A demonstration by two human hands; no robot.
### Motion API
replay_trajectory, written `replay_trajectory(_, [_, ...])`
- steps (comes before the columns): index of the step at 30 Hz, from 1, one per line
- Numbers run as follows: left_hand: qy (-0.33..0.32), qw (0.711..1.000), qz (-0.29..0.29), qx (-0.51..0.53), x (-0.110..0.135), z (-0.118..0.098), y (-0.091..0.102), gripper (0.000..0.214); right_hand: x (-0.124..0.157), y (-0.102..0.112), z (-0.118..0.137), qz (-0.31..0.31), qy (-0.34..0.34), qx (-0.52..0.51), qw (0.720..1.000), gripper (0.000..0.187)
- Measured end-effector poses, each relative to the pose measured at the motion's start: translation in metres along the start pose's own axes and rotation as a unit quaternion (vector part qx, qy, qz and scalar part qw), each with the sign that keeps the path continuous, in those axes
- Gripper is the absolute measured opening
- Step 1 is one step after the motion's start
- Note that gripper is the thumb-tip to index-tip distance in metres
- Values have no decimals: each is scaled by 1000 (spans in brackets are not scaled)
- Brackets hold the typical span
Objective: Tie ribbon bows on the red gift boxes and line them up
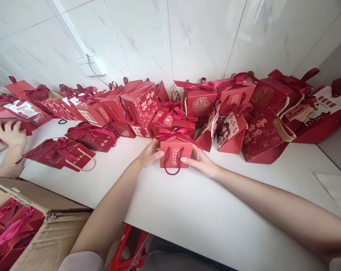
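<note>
A small red gift box (165, 153) with a ribbon bow on top and a dark red rope handle hanging down its front stands on the white table. My left hand (149, 153) grips its left side, thumb on the front face. On the right side my right hand (202, 161) holds it, thumb also on the front; the other fingers are mostly hidden behind the box. Right behind it sits another red box (191, 123) with a bow. A red box with printed figures (231, 131) stands to the right of my right hand.
Many red gift boxes line the tiled wall, such as a large tilted one (142, 102). A co-worker's hands (12, 135) are at far left near two boxes with rope handles (74, 152). An open carton (60, 226) of red boxes stands lower left. A socket strip (91, 66) is on the wall.
</note>
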State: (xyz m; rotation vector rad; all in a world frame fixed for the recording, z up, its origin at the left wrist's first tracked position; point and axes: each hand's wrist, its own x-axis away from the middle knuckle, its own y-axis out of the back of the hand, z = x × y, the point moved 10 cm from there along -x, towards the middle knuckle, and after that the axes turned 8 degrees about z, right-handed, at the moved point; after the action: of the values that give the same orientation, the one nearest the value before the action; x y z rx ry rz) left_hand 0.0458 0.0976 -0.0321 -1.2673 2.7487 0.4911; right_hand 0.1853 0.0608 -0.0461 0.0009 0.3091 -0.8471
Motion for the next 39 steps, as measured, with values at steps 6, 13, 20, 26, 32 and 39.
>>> replay_trajectory(6, [-40,992,-76,-92,1,-21,13,78,0,16,-6,-54,6,-12,998,59])
replay_trajectory(13, [-110,963,-203,-136,25,-71,45,53,-1,22,-12,-84,-2,-21,996,65])
replay_trajectory(20, [83,974,-71,200,15,-33,26,71,-1,17,-8,-58,4,-14,998,58])
replay_trajectory(26, [86,975,-81,190,18,-29,26,43,-1,15,-7,-43,2,-22,999,56])
replay_trajectory(32, [46,982,-90,161,19,-33,25,28,-2,12,-5,-28,2,-5,1000,52])
replay_trajectory(39, [57,979,-124,148,18,-31,25,42,-3,11,-1,-29,8,-6,1000,52])
